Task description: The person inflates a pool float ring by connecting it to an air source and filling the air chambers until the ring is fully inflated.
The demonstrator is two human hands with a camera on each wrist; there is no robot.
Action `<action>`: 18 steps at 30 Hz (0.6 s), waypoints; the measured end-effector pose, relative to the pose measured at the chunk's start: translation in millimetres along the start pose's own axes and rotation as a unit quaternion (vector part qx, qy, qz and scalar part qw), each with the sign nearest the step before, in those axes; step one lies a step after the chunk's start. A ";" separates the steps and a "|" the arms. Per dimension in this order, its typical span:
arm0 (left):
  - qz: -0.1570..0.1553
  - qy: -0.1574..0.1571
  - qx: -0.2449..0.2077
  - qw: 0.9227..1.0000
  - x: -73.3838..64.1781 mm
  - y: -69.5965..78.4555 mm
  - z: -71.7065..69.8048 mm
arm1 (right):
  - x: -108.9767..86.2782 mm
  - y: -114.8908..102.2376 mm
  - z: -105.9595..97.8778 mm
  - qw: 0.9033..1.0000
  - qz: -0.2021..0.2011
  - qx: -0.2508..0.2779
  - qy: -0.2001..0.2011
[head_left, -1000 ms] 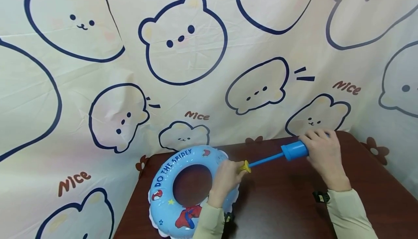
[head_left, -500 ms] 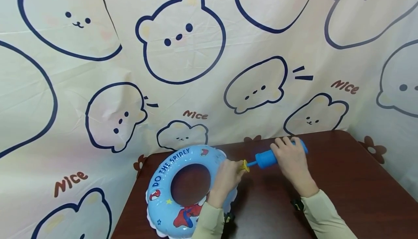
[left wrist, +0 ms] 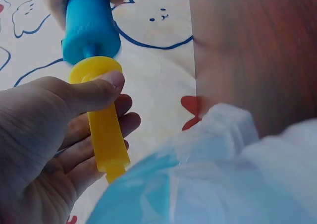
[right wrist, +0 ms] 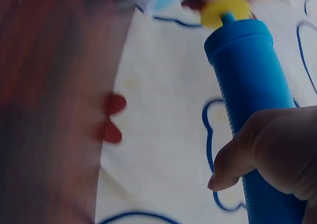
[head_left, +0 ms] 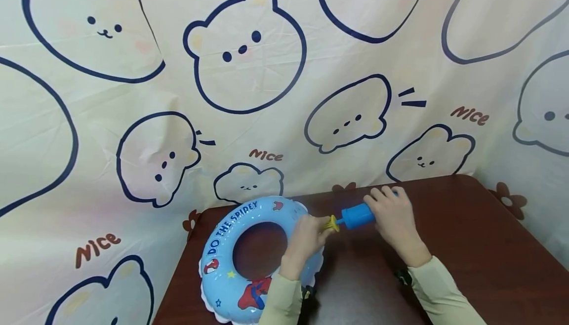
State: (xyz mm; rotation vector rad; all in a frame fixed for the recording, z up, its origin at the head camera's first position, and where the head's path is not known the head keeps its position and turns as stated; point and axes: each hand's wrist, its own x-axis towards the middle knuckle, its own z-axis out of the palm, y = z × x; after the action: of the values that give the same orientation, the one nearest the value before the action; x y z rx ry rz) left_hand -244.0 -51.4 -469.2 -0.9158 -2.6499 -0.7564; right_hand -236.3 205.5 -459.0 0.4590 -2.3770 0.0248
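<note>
A light blue inflatable swim ring (head_left: 219, 246), printed "DO THE SPIDEY", looks round and full on the left part of the table. My left hand (head_left: 303, 243), over the ring's right side, pinches the yellow nozzle end (left wrist: 106, 135) of a blue hand pump (head_left: 357, 216). In the left wrist view, the nozzle's thin tip meets the ring's edge; whether it sits in a valve is hidden. Wrapped round the pump's ribbed blue barrel (right wrist: 252, 75) is my right hand (head_left: 393, 219). Only a short bit of the blue rod shows between barrel and yellow collar.
The dark brown table (head_left: 467, 246) reaches back to a cream cloth (head_left: 355, 63) with bear drawings, which hangs behind it and at both sides. Black straps circle both wrists.
My right hand has moved left with the pump barrel, and the long stretch of exposed rod has slid into it. My left hand has kept its place at the nozzle.
</note>
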 end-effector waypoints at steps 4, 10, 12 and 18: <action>-0.005 0.000 -0.009 1.000 -0.7 -2.8 0.3 | -1.5 18.7 -6.1 1.000 0.012 0.014 0.011; -0.012 0.003 -0.013 1.000 -0.9 -3.7 1.0 | -4.4 42.2 -17.4 0.999 0.029 0.010 0.014; -0.013 0.002 -0.012 1.000 -0.9 -3.6 1.0 | -5.7 48.9 -20.9 0.999 0.036 0.008 0.015; -0.010 0.002 -0.002 1.000 -0.9 -4.1 1.1 | -10.0 65.3 -28.6 0.998 0.052 0.005 0.029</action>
State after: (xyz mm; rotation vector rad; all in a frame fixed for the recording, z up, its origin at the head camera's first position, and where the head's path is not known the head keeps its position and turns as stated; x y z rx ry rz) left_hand -245.9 -54.1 -472.1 -0.8879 -2.6589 -0.7676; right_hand -232.7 273.9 -437.0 0.3346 -2.3415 0.0967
